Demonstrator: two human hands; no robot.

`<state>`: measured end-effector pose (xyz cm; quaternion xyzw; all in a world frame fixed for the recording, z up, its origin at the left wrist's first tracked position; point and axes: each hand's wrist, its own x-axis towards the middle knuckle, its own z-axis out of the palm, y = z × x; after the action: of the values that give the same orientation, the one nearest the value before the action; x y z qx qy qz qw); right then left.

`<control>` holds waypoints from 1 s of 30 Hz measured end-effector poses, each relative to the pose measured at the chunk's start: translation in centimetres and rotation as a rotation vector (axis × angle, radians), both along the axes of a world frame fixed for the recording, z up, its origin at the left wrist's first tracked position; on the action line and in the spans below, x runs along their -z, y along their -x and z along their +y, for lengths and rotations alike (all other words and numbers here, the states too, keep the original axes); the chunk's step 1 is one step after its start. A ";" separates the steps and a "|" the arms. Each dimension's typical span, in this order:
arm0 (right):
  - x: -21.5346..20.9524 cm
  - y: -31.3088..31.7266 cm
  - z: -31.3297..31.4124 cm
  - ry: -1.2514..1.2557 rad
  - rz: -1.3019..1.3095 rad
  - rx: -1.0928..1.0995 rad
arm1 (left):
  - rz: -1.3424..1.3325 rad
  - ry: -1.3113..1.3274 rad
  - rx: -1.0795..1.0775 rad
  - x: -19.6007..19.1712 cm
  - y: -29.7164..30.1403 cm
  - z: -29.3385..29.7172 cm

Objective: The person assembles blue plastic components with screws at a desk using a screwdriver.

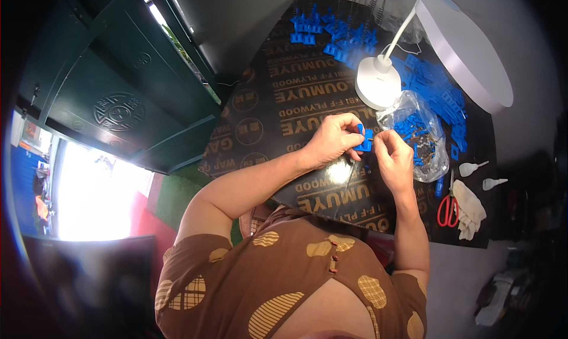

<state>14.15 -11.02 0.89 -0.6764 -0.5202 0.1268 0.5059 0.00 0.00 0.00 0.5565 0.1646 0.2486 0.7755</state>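
Note:
My left hand (335,140) is closed on a small blue plastic part (367,142), held just above the dark table (284,126). Close against the part's right side, my right hand (395,156) has thumb and forefinger pinched together. A thin sliver shows between those fingertips and the blue part, too small to name. Just beyond the right hand lies a clear plastic bag (438,156), spread open. Small blue pieces (408,127) and small metallic bits (424,143) lie in it.
A white lamp (378,83) stands behind the hands, its large head leaning right. Blue plastic parts (441,96) are heaped beyond the bag, with others (307,26) at the back. Red-handled scissors (448,211), a pale cloth (469,211) and two white nozzles (472,168) lie at right.

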 end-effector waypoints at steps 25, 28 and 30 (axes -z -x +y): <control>-0.7 0.7 -0.3 -0.083 0.015 -0.004 | -0.042 -0.058 0.007 -0.3 0.1 0.0; -0.7 0.8 -0.2 -0.077 0.029 -0.001 | -0.044 -0.116 -0.006 -0.3 0.0 -0.2; -0.7 0.8 -0.2 -0.075 0.034 0.001 | -0.036 -0.142 -0.015 -0.3 0.1 -0.2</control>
<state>13.37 -11.24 1.62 -0.6549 -0.5153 0.1183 0.5399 -0.05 -0.23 0.28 0.6043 0.1366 0.2755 0.7350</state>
